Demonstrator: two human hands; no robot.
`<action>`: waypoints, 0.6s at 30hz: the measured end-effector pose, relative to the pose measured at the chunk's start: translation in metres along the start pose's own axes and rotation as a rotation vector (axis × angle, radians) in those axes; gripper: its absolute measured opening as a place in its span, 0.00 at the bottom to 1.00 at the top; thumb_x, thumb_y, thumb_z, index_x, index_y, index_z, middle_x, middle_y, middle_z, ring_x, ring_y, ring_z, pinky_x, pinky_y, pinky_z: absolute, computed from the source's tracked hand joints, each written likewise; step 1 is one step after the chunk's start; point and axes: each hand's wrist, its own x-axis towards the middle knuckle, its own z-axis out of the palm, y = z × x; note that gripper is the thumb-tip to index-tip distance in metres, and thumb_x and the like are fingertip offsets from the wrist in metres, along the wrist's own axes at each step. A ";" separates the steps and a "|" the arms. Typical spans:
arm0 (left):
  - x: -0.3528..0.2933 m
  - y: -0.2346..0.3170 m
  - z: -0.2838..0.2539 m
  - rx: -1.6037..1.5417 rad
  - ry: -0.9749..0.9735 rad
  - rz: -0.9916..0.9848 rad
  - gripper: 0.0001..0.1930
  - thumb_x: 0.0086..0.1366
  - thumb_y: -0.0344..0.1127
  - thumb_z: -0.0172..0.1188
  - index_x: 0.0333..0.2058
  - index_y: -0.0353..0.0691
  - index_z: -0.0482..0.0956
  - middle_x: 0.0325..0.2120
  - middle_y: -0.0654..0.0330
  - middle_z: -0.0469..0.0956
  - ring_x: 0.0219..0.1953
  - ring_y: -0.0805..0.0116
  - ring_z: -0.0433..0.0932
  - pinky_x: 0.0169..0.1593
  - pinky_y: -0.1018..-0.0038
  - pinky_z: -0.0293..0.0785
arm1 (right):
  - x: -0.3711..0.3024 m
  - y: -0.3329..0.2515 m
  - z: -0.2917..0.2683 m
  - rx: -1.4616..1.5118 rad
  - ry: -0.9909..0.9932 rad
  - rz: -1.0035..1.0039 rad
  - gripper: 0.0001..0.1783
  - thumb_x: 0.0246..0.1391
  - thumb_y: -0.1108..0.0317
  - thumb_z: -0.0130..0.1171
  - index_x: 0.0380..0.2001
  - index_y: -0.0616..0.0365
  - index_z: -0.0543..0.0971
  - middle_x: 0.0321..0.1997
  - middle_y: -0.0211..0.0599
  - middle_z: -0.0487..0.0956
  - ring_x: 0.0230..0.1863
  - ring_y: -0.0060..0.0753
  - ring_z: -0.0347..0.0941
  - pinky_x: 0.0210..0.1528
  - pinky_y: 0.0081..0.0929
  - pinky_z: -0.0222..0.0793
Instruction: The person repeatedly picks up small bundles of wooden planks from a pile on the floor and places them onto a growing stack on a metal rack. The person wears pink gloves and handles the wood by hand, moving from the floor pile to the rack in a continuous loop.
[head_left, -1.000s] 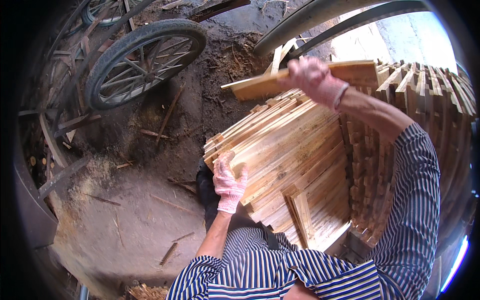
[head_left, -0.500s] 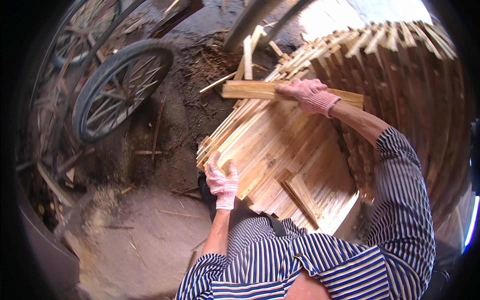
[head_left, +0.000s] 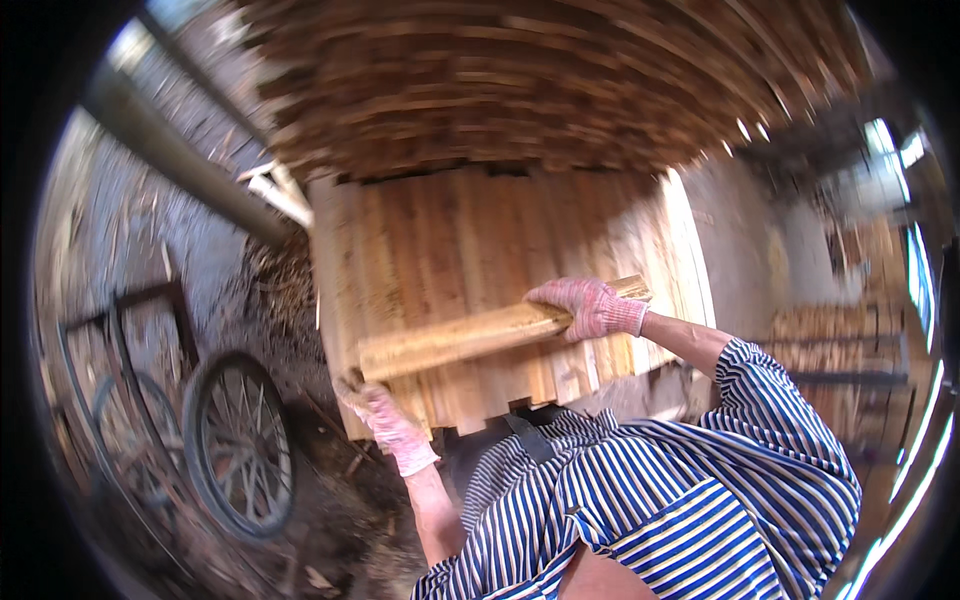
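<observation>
A pale wooden board lies slantwise over a low stack of planks in front of me. My right hand, in a pink and white knitted glove, is closed around the board towards its right end. At the board's left end is my left hand, gloved alike, its fingers bent against that end. Motion blurs those fingertips, and the undersides of both grips are hidden. Below the board, the planks lie side by side, with uneven near ends close to my waist.
A tall pile of rough boards rises beyond the low stack. On the left stand a spoked cart wheel and a slanting post. More stacked timber is at the right. Wood scraps litter the dark ground.
My view has turned right, so the tall pile now lies ahead. The right hand has brought the board from the stack's far edge nearer to me, and my left hand now meets its end.
</observation>
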 end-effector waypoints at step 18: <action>0.093 -0.194 -0.132 2.884 -0.151 -0.926 0.41 0.63 0.55 0.59 0.69 0.43 0.58 0.67 0.48 0.63 0.69 0.50 0.62 0.72 0.56 0.53 | -0.195 0.182 0.069 0.050 0.290 0.449 0.34 0.37 0.72 0.70 0.53 0.50 0.76 0.44 0.41 0.78 0.47 0.47 0.76 0.52 0.39 0.73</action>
